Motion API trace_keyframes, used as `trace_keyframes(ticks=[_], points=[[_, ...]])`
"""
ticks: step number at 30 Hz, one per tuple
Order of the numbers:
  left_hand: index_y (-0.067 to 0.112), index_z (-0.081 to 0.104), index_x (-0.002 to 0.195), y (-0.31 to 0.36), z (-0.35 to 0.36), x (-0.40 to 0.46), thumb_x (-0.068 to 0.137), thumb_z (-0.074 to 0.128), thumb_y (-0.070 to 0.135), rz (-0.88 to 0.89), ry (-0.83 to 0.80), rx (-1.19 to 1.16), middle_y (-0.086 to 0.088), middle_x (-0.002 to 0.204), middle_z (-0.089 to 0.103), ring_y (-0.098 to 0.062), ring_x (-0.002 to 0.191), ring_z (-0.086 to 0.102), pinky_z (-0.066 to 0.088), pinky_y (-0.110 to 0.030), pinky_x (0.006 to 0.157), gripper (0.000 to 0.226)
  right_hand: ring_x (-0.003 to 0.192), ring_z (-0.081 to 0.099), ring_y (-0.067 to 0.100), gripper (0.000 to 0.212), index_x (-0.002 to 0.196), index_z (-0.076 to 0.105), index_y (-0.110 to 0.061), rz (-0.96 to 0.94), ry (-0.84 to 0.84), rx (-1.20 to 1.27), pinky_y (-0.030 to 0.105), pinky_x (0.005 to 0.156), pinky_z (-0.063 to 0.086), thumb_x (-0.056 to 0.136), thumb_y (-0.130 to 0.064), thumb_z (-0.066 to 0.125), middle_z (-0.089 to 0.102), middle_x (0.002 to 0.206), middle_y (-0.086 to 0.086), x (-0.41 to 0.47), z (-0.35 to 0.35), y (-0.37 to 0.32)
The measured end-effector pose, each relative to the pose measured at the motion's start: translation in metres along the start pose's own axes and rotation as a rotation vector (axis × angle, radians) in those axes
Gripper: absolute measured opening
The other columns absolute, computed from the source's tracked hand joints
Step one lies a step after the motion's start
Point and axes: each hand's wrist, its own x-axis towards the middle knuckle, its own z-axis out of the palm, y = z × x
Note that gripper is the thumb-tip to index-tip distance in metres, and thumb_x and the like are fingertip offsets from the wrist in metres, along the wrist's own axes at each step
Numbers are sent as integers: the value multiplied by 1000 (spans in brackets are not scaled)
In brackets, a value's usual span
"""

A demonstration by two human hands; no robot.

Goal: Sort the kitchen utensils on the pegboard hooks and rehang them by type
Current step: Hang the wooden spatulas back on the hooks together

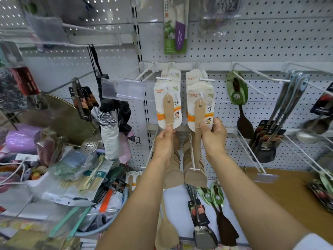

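Two carded wooden spatula stacks [199, 103] hung on adjacent pegboard hooks [206, 79]. Left hand [163, 141] pinched the left stack's bottom; right hand [213, 134] fingers curled round the right card. Judged: rehanging under way; next, seat cards squarely.

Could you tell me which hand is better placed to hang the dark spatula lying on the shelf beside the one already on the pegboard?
Probably the right hand: it grips wooden spatulas nearest the hanging dark spatula, with the loose dark spatula below it. The left hand is farther away.
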Motion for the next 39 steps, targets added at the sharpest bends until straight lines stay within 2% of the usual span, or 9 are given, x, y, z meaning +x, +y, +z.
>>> trace_keyframes(ticks=[4, 9, 11, 15, 21, 25, 27, 34, 39], points=[[15, 54, 115, -3, -3, -4, 102, 44, 32, -24, 79, -5, -3, 113, 61, -20, 109, 55, 42, -33, 94, 24, 80, 55, 4, 20, 112, 51, -19, 38, 77, -34, 17, 69, 43, 94, -11, 56, 57, 93, -5, -3, -1, 6], [14, 52, 117, -14, -18, -11, 98, 51, 27, -27, 181, 15, -6, 120, 58, -23, 110, 55, 42, -33, 97, 23, 86, 58, 24, 16, 108, 45, -17, 133, 141, -83, 41, 82, 50, 94, -12, 51, 50, 89, -2, -14, -5, 20], [17, 55, 113, -19, -27, -16, 98, 52, 26, -34, 178, 14, -8, 117, 60, -27, 107, 59, 46, -39, 99, 18, 78, 58, 25, 7, 100, 48, -17, 96, 127, -82, 41, 74, 51, 95, -13, 49, 54, 86, 3, -25, -2, 20], [16, 55, 102, -23, -44, -34, 101, 47, 18, -59, 142, -99, -6, 97, 60, -16, 75, 60, 52, -31, 70, 9, 51, 46, 15, 13, 89, 57, -7, 35, -107, -22, 24, 46, 39, 97, -10, 46, 54, 65, 6, -60, 12, 13], [8, 59, 98, -43, -89, -57, 101, 41, 12, -103, 229, -136, -7, 78, 63, -17, 57, 55, 43, -22, 47, 19, 43, 44, 13, 21, 78, 58, -8, 73, -491, -46, 18, 41, 35, 97, -5, 49, 53, 58, 4, -107, 41, 23], [9, 60, 93, -68, -122, -67, 101, 41, 10, -160, 300, -132, -7, 74, 61, -16, 53, 52, 40, -24, 48, 20, 40, 47, 10, 16, 87, 61, 4, 186, -662, -165, 15, 39, 34, 96, -2, 49, 56, 62, 9, -129, 54, 55], [10, 60, 92, -86, -138, -70, 100, 42, 10, -225, 333, -141, -6, 71, 59, -14, 50, 50, 38, -23, 47, 19, 41, 49, 11, 17, 87, 62, -1, 285, -704, -215, 17, 39, 35, 97, -7, 50, 58, 63, 8, -140, 59, 79], [10, 58, 86, -163, -176, -64, 97, 45, 8, -450, 334, -118, -5, 67, 56, -16, 53, 46, 35, -25, 50, 17, 47, 49, 19, 15, 82, 62, -6, 629, -613, -382, 25, 46, 35, 94, -10, 54, 62, 67, 12, -151, 60, 169], [8, 62, 92, -226, -189, -56, 99, 50, 16, -576, 295, -27, -6, 72, 65, -18, 59, 56, 45, -27, 53, 16, 51, 50, 21, 14, 85, 62, -5, 771, -617, -536, 24, 48, 36, 92, -11, 52, 62, 69, 12, -151, 53, 230]])
